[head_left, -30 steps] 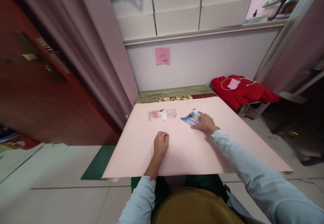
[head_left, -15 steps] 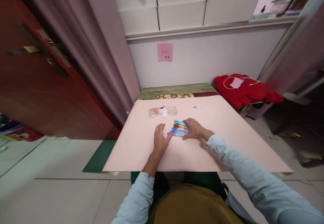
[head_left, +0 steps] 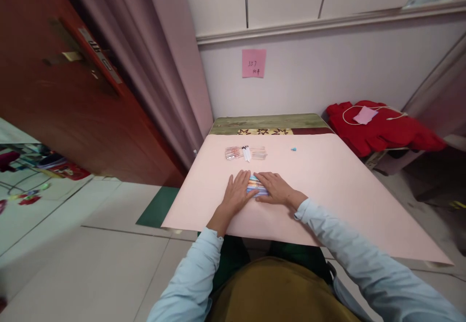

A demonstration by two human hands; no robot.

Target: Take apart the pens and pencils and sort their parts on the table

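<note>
A bunch of blue and orange pens (head_left: 255, 186) lies on the pink sheet (head_left: 327, 191) that covers the table. My left hand (head_left: 237, 194) rests flat on the bunch's left end, fingers stretched out. My right hand (head_left: 275, 189) lies flat over its right side, fingers spread across the pens. Most of the bunch is hidden under the two hands. Farther back lies a row of clear pen parts (head_left: 245, 153) with black tips. A single small blue cap (head_left: 293, 149) sits alone to the right of that row.
The table's green patterned top (head_left: 269, 124) shows beyond the sheet, against the wall with a pink note (head_left: 254, 63). A red garment (head_left: 378, 130) with a white cord lies at the right. A dark red door (head_left: 54, 94) and a curtain (head_left: 153, 70) stand at the left.
My right hand dragged the pens from the back right toward me. My left hand opened from a fist and came to lie on them. One blue cap stayed behind.
</note>
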